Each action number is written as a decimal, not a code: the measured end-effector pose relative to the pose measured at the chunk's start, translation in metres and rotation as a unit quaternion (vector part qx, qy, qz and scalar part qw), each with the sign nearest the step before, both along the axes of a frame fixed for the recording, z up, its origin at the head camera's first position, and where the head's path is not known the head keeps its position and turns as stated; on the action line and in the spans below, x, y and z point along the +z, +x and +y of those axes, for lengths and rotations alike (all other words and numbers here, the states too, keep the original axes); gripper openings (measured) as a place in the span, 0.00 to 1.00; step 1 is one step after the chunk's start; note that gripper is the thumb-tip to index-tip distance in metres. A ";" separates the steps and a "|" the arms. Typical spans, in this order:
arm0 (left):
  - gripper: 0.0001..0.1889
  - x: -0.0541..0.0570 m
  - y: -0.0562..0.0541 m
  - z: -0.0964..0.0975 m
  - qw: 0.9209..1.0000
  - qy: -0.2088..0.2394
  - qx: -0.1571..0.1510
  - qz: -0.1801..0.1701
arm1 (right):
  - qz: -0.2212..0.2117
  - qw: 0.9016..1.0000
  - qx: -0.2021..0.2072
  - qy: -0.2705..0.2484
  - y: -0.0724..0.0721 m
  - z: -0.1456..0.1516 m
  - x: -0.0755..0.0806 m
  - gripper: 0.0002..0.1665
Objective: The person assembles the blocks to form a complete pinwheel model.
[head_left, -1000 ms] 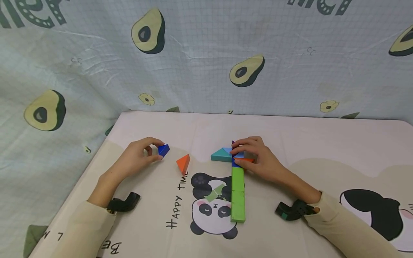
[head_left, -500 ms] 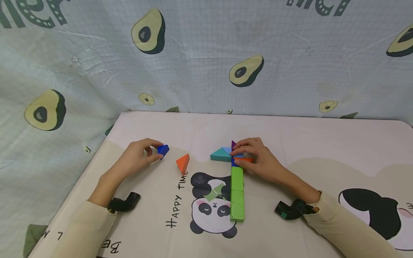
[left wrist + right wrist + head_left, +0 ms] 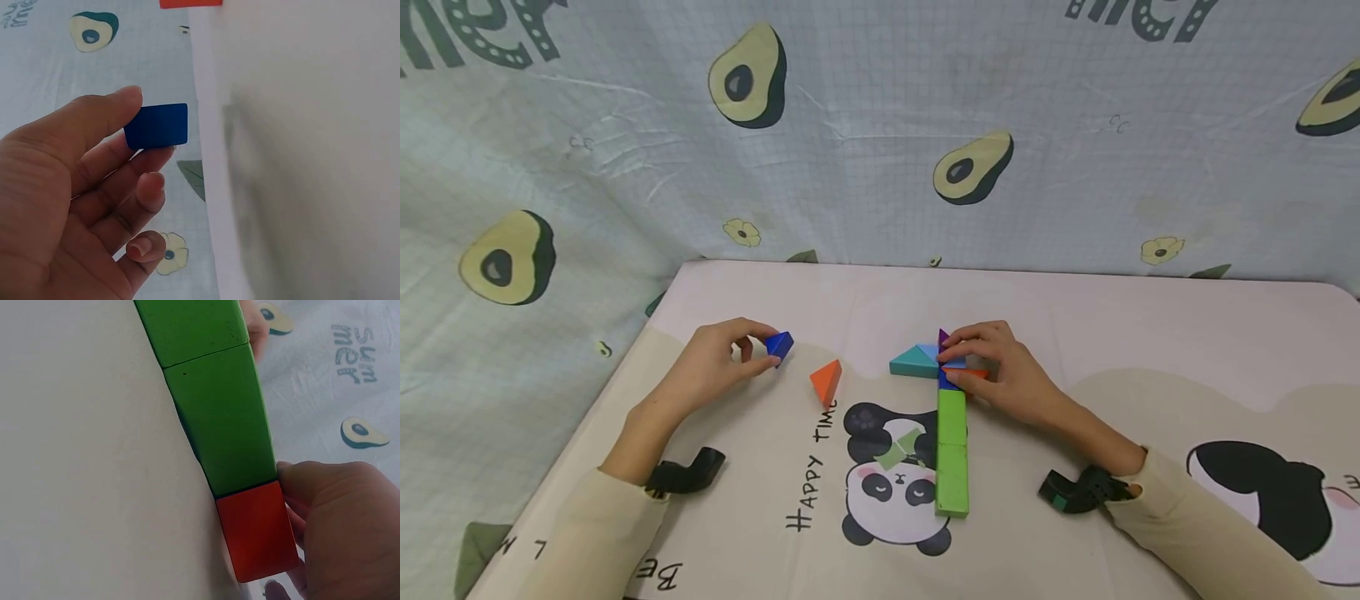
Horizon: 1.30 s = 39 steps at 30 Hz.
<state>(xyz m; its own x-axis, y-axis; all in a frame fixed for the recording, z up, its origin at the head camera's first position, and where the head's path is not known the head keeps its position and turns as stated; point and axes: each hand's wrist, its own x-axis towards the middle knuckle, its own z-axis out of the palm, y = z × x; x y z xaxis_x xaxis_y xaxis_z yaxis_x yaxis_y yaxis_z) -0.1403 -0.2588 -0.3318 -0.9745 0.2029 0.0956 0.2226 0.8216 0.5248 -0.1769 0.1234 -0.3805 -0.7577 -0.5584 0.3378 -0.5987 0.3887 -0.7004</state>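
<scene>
My left hand [image 3: 726, 358] pinches a blue triangular block [image 3: 780, 344] between thumb and fingers above the table; its flat blue side [image 3: 157, 126] faces the left wrist view. A loose orange triangular block [image 3: 826, 382] lies to its right. My right hand [image 3: 1000, 365] is at the top of a row of green blocks [image 3: 952, 454], its thumb and fingers on either side of another orange block [image 3: 967, 373]. Light blue, dark blue and purple [image 3: 942, 337] pieces there are partly hidden by the fingers. A teal triangular block [image 3: 914, 362] adjoins them on the left.
The table cover [image 3: 865, 308] carries a printed panda [image 3: 891, 483] and lettering. A hanging cloth [image 3: 850, 108] with avocado prints rises behind the table's far edge. Each wrist wears a black camera mount [image 3: 688, 472].
The blue block in my left hand has turned slightly. My right hand has shifted very little, and more of the purple piece shows than a second ago. The blocks on the table stay in place.
</scene>
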 end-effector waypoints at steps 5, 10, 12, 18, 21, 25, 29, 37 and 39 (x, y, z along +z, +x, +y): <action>0.17 0.007 0.003 0.010 1.000 0.011 -0.023 0.016 | -0.002 1.000 0.000 0.002 0.000 0.000 -0.001 0.12; 0.17 0.011 0.007 0.020 0.998 0.015 -0.051 0.015 | -0.009 1.000 0.008 0.000 -0.001 0.000 -0.001 0.12; 0.17 0.012 0.008 0.024 0.998 0.016 -0.059 0.016 | -0.010 1.000 0.009 0.001 -0.001 0.000 -0.002 0.12; 0.17 0.015 0.009 0.035 0.996 0.022 -0.076 0.036 | -0.013 1.000 0.006 0.004 -0.001 0.000 -0.001 0.12; 0.17 0.017 0.009 0.041 0.994 0.030 -0.086 0.054 | -0.016 1.000 0.007 0.000 -0.001 0.000 0.000 0.12; 0.18 0.019 0.007 0.050 0.992 0.044 -0.100 0.069 | -0.021 1.000 0.010 -0.004 -0.001 0.000 0.001 0.12; 0.19 0.021 0.007 0.058 0.990 0.047 -0.115 0.066 | -0.023 1.000 0.012 -0.005 -0.001 -0.001 0.001 0.12; 0.19 0.018 0.006 0.080 0.988 0.050 -0.140 0.039 | -0.013 1.000 0.006 0.002 0.000 -0.001 0.001 0.12; 0.19 0.016 0.005 0.087 0.987 0.047 -0.150 0.034 | -0.011 1.000 0.004 0.005 0.000 0.000 0.001 0.13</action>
<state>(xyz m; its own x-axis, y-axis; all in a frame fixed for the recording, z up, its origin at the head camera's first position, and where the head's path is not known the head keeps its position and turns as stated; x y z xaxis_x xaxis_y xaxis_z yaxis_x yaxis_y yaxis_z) -0.1349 -0.1721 -0.3157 -0.8630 0.4681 0.1898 0.4849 0.6624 0.5711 -0.1771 0.1230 -0.3793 -0.7600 -0.5680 0.3159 -0.5865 0.3901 -0.7098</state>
